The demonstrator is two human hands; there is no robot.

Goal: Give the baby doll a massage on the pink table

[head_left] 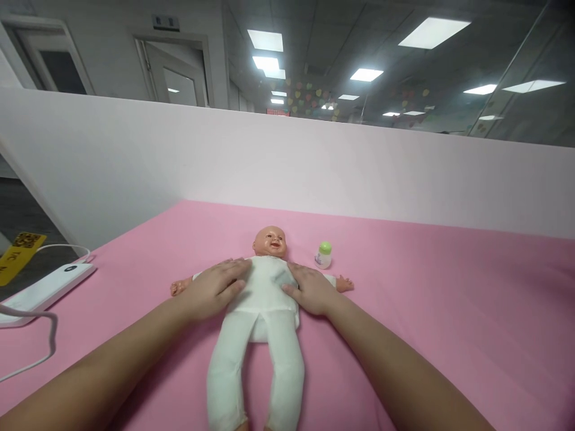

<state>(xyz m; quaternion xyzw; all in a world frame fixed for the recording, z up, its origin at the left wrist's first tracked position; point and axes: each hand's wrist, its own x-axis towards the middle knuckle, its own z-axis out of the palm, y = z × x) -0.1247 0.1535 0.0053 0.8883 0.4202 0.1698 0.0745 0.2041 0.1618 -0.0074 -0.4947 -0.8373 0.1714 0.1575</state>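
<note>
A baby doll in a white top and white trousers lies on its back, head away from me, arms spread to the sides. My left hand rests over the doll's arm at the left edge of its chest, fingers stretched out. On the other side my right hand lies flat over the opposite arm and chest edge, thumb apart from the fingers. Neither hand grips anything. A small clear bottle with a green cap stands just beyond my right hand, beside the doll's head.
A pink sheet covers the table. White partitions rise at the back and left. On the left lies a white power strip with a grey cable and a yellow tag.
</note>
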